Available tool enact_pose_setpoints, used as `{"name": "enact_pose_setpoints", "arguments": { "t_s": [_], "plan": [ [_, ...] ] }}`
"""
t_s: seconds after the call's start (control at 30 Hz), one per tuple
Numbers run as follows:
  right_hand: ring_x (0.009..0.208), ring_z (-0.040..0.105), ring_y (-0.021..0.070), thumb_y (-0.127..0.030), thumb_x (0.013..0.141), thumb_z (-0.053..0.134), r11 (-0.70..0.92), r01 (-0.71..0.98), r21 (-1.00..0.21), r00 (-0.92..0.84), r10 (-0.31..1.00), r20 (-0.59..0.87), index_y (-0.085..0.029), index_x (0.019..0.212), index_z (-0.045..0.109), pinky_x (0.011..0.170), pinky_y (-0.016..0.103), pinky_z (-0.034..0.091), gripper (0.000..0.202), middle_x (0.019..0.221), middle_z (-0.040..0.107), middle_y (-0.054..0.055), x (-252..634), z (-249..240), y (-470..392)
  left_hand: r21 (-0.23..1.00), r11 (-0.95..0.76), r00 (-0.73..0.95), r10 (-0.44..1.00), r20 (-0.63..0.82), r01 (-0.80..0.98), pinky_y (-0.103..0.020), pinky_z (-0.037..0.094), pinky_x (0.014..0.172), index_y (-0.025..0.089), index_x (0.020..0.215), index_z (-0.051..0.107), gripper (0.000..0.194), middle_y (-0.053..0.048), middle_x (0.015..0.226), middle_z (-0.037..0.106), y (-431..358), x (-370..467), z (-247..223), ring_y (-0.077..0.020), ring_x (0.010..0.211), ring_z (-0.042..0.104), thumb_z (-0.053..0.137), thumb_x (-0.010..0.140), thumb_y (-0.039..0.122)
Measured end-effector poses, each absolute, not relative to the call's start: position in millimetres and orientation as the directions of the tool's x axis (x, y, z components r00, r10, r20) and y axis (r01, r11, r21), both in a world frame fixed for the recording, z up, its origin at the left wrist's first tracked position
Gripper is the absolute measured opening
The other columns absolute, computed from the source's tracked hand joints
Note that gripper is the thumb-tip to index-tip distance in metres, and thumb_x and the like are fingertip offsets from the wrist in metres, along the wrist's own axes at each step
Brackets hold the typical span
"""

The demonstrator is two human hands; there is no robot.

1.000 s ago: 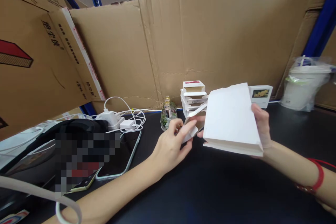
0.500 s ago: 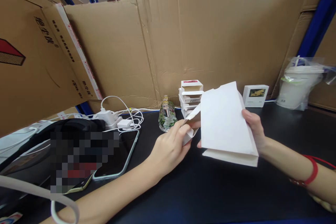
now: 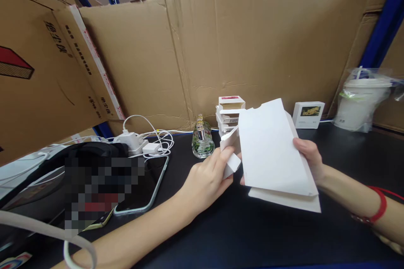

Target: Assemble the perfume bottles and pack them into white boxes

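My right hand (image 3: 311,159) grips a white folded carton (image 3: 276,147) by its right edge, thumb in front and fingers mostly hidden behind. The carton is tilted, its broad blank side toward me, and a second layer shows below its lower edge. My left hand (image 3: 206,174) is closed around a smaller white folded cardboard piece (image 3: 232,164), just left of the carton. Whether the two pieces touch is hard to tell. Behind them stand a stack of small white boxes (image 3: 232,103) and several clear glass bottles (image 3: 203,145) with shiny tops, lined up.
A white box with a flower picture (image 3: 309,115) and a lidded white cup in a plastic bag (image 3: 360,101) stand at the back right. Left are a phone (image 3: 148,180), a charger with cables (image 3: 129,141) and a black bag-like thing. Cardboard walls (image 3: 268,38) enclose the black tabletop (image 3: 252,239).
The carton's lower end has swung slightly down and right, and its layers have spread apart. In my left hand the smaller piece has turned and shows more of its white faces.
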State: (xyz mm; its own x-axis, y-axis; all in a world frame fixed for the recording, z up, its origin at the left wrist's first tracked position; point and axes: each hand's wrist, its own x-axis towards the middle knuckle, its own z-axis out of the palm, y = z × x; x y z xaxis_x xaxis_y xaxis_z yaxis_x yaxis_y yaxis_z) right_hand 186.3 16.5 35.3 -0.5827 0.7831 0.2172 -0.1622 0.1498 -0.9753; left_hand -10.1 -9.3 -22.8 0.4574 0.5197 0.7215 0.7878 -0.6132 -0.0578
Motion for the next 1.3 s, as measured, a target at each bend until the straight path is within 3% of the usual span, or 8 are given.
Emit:
{"name": "enact_pose_setpoints", "arguments": {
  "t_s": [0.1,0.23,0.43,0.6,0.77,0.97,1.17,1.3],
  "plan": [
    [0.074,0.066,0.0289,-0.065,0.055,0.06,0.099,-0.247,-0.964,-0.571,0.789,0.227,-0.021,0.067,0.055,0.072,0.046,0.053,0.046,0.06,0.064,0.006,183.5,36.9,15.6,-0.043,-0.637,0.437,0.477,0.762,0.77,-0.021,0.049,0.047,0.017,0.12,0.026,0.038,-0.008,0.101,0.059,-7.1,-10.3,-24.9,-0.0151,0.071,0.064,0.041,0.085,0.02],
    [0.089,0.063,0.0314,-0.066,0.05,0.062,0.068,-0.321,-0.945,-0.418,0.885,0.206,-0.023,0.09,0.054,0.078,0.05,0.05,0.059,0.08,0.067,0.006,179.6,39.8,17.3,-0.168,-0.652,0.462,0.31,0.831,0.74,-0.018,0.043,0.04,0.012,0.115,0.027,0.032,-0.014,0.1,0.058,-6.9,-5.9,-24.8,-0.0121,0.062,0.062,0.038,0.085,0.012],
    [0.098,0.058,0.0301,-0.068,0.05,0.064,0.171,-0.204,-0.964,-0.332,0.914,0.232,-0.022,0.095,0.053,0.085,0.044,0.049,0.065,0.093,0.064,0.008,181.1,26.0,30.1,-0.239,-0.622,0.48,0.252,0.84,0.745,-0.018,0.039,0.038,0.016,0.097,0.028,0.02,-0.021,0.108,0.058,-12.7,1.8,-22.2,-0.0083,0.054,0.058,0.039,0.083,0.007],
    [0.094,0.057,0.0287,-0.067,0.047,0.067,0.289,-0.017,-0.957,-0.213,0.934,0.286,-0.02,0.092,0.051,0.082,0.044,0.049,0.067,0.096,0.06,0.009,176.9,21.6,31.8,-0.303,-0.637,0.565,0.254,0.785,0.709,-0.017,0.041,0.041,0.016,0.097,0.029,0.019,-0.026,0.113,0.056,-15.3,1.4,-24.1,-0.0147,0.071,0.065,0.039,0.084,0.007],
    [0.085,0.057,0.0238,-0.061,0.055,0.066,0.412,0.036,-0.911,-0.211,0.894,0.396,-0.019,0.083,0.049,0.077,0.04,0.05,0.054,0.087,0.06,0.008,171.1,25.1,29.6,-0.323,-0.63,0.576,0.246,0.78,0.707,-0.016,0.039,0.039,0.015,0.097,0.03,0.017,-0.026,0.113,0.057,-15.1,1.2,-25.6,-0.0123,0.064,0.063,0.037,0.084,0.006],
    [0.083,0.058,0.0219,-0.05,0.056,0.069,0.467,0.094,-0.879,-0.114,0.882,0.456,-0.018,0.089,0.048,0.076,0.038,0.05,0.05,0.09,0.06,0.008,170.4,24.2,28.4,-0.313,-0.636,0.559,0.229,0.797,0.706,-0.016,0.038,0.038,0.015,0.096,0.032,0.015,-0.025,0.113,0.057,-14.5,2.5,-25.7,-0.0103,0.06,0.062,0.038,0.084,0.006],
    [0.08,0.06,0.0204,-0.039,0.057,0.073,0.51,0.116,-0.853,-0.169,0.856,0.489,-0.017,0.098,0.046,0.072,0.036,0.052,0.054,0.091,0.062,0.008,169.0,17.1,26.4,-0.238,-0.667,0.517,0.257,0.816,0.706,-0.016,0.041,0.039,0.016,0.097,0.031,0.018,-0.026,0.116,0.055,-15.0,4.7,-28.1,-0.0122,0.064,0.064,0.042,0.085,0.01],
    [0.086,0.058,0.0216,-0.044,0.062,0.068,0.508,0.198,-0.838,-0.268,0.85,0.452,-0.017,0.096,0.049,0.08,0.04,0.05,0.048,0.094,0.06,0.008,169.0,11.3,28.2,-0.18,-0.688,0.483,0.277,0.831,0.703,-0.015,0.043,0.04,0.016,0.104,0.03,0.026,-0.025,0.117,0.054,-14.6,4.9,-26.8,-0.0143,0.07,0.065,0.045,0.083,0.009]
  ]
}}
